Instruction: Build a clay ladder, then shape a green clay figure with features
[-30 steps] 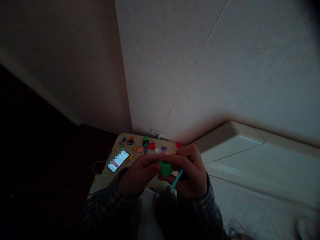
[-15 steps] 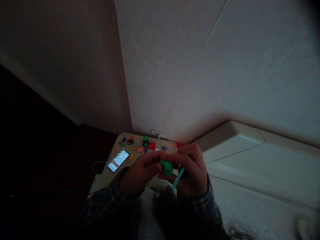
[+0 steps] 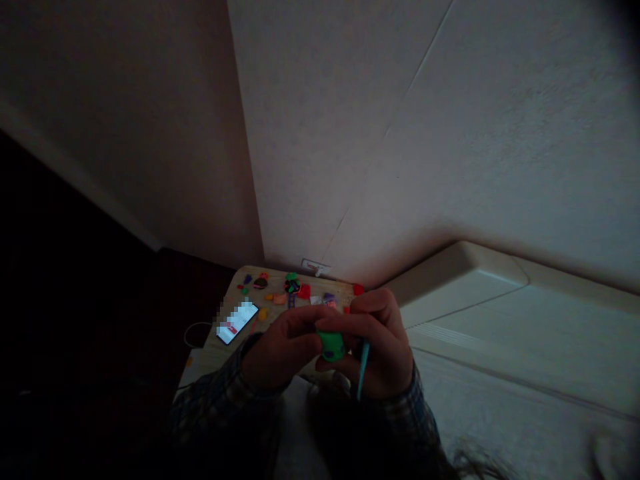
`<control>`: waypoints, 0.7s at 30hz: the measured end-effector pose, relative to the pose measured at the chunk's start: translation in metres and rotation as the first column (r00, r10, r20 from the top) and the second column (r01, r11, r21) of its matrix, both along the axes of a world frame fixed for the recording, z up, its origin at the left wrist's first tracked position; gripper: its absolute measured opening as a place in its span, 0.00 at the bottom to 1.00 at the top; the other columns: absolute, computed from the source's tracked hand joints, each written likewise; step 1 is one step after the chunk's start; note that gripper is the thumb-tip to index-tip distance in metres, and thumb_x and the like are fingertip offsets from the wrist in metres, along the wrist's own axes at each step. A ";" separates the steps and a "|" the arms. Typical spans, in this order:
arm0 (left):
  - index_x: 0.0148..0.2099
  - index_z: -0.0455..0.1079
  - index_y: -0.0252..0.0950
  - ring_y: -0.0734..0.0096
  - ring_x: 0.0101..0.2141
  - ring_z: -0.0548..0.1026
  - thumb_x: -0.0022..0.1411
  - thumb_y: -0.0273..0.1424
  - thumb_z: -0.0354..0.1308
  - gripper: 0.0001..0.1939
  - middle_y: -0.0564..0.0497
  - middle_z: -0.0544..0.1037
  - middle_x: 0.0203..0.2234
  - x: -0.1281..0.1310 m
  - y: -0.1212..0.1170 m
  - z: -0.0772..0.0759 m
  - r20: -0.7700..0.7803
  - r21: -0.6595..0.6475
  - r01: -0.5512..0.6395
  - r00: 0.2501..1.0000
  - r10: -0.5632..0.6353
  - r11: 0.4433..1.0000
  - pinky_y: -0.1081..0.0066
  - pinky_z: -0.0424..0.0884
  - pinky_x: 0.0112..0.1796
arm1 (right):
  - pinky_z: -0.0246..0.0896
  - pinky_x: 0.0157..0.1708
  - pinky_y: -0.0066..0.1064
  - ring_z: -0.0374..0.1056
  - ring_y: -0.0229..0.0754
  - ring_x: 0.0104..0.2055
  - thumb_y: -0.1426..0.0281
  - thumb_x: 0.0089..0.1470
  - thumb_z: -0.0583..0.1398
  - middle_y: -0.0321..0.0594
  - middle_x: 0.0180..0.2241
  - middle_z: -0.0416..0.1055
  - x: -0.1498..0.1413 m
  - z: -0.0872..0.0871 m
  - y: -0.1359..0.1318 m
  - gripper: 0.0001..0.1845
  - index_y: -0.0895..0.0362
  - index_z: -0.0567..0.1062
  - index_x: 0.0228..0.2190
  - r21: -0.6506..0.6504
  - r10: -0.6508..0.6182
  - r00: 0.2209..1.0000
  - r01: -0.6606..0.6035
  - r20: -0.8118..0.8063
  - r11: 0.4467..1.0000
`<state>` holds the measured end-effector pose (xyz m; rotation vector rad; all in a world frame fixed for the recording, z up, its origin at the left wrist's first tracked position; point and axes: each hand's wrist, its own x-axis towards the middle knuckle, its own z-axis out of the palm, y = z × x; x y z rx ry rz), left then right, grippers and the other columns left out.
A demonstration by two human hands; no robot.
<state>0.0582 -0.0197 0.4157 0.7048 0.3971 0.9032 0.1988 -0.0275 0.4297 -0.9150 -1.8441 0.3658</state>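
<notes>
Between my two hands is a small rounded lump of green modelling clay (image 3: 331,346) with dark purplish spots on its lower side. My left hand (image 3: 280,347) pinches it from the left, with thumb and fingers closed on its edge. My right hand (image 3: 383,347) has its fingers bent over the top and under the bottom of the lump. A thin light-blue stick-like tool (image 3: 363,370) is tucked in the right hand and points down toward me. The palm side of the right hand is in shadow.
Below the hands stands a small wooden table (image 3: 220,353) with several coloured clay pieces along its far side, among them a red piece (image 3: 303,291). A lit phone (image 3: 237,323) with a cable lies at the left. A pale headboard (image 3: 465,287) and wall (image 3: 400,167) lie beyond.
The green clay lump has been turned between my fingers, so its dark spots now show. The blue tool has swung from a slant to nearly upright.
</notes>
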 end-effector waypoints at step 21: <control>0.36 0.74 0.33 0.75 0.29 0.69 0.49 0.42 0.66 0.17 0.52 0.73 0.27 -0.003 0.001 -0.004 -0.024 0.019 -0.050 0.998 0.051 0.999 0.77 0.65 0.30 | 0.60 0.25 0.27 0.58 0.37 0.33 0.67 0.50 0.63 0.36 0.33 0.54 0.002 0.005 0.005 0.10 0.51 0.76 0.37 -0.032 0.053 0.998 -0.053 0.015 0.998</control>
